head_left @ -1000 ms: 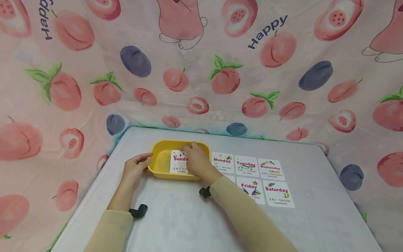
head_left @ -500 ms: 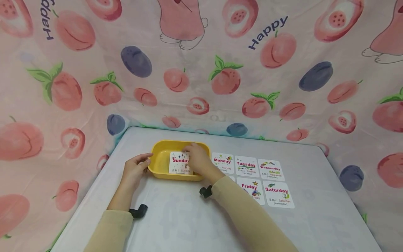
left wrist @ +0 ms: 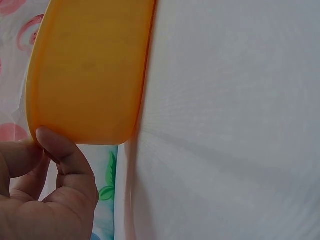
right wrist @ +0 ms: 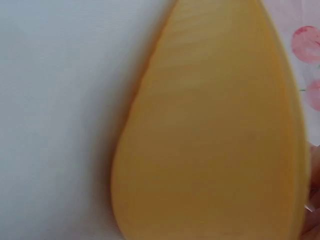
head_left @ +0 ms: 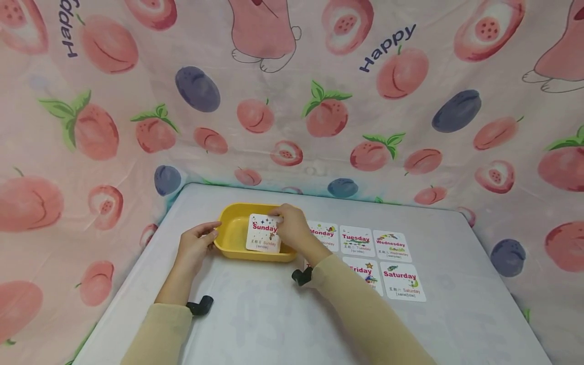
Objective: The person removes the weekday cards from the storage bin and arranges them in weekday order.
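A yellow plastic tray (head_left: 234, 228) stands at the back left of the table. My left hand (head_left: 195, 246) pinches its left rim; in the left wrist view the thumb and fingers (left wrist: 62, 152) meet at the tray's corner. Over the tray, my right hand (head_left: 294, 228) pinches the right edge of a white Sunday card (head_left: 263, 233), which tilts up. The right wrist view is mostly filled by the tray's outer wall (right wrist: 210, 130), with only a bit of the right hand at its right edge; the pinch itself is hidden there.
Right of the tray lie the Monday (head_left: 324, 234), Tuesday (head_left: 357, 241) and Wednesday (head_left: 392, 245) cards. In the nearer row are Friday (head_left: 362, 271), Saturday (head_left: 403, 282) and a card largely covered by the right arm. A fruit-printed cloth (head_left: 310, 152) hangs behind the white table (head_left: 255, 314).
The right hand has shifted slightly right and up, lifting the Sunday card's top edge higher in the tray. The left hand and tray stay where they were.
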Available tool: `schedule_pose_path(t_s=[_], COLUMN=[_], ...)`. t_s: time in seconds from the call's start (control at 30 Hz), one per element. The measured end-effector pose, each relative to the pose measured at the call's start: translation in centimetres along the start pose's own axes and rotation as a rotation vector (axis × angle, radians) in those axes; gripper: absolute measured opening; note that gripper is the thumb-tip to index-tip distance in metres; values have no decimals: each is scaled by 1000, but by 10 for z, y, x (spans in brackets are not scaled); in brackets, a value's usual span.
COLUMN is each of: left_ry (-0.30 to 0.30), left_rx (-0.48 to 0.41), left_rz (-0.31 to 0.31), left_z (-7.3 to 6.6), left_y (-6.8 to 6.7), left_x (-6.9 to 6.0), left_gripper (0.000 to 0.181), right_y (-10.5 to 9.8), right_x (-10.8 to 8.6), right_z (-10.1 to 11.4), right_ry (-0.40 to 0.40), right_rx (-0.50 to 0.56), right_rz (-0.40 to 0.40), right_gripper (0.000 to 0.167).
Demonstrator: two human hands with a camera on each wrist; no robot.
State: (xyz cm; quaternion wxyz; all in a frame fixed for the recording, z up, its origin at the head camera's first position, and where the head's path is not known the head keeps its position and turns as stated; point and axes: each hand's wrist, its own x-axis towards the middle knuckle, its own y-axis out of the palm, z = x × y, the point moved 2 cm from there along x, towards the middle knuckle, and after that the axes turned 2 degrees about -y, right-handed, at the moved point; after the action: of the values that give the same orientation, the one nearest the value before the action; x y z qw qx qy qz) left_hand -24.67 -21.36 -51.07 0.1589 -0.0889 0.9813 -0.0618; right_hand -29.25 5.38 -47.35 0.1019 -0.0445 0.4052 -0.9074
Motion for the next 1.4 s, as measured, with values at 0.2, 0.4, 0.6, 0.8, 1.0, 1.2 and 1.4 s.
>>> schedule_pose_path(t_s=[0.2,0.4,0.6,0.8,1.0,1.2,1.4], left_ry=[7,-1,2,-2,-1,1,-1], left_rx=[-4,2,-5,-3,-9,-9,3], left_rz=[1,-3,3,3,7,6,3], left_z=[1,1,1,1,1,3,2], left_y=[0,0,1,0,1,0,1], left_x=[2,2,2,2,2,2,4], left_gripper=[36,37,37,37,37,37,37], right_y=[-13,-26,-38,-52,-64,-69,-71], right_x=[-4,-9,-17,-29,-45,-64,-83], right_z=[0,-4,-12,-17,-19,-24,-35], right_ry=[28,23,35,24,-11,1,23], right_rx=[75,135,153,146,122,115,107], right_rz=[-45,-85,-105,-114,-125,-112,-107], right_gripper=[40,39,40,41,41,39,41])
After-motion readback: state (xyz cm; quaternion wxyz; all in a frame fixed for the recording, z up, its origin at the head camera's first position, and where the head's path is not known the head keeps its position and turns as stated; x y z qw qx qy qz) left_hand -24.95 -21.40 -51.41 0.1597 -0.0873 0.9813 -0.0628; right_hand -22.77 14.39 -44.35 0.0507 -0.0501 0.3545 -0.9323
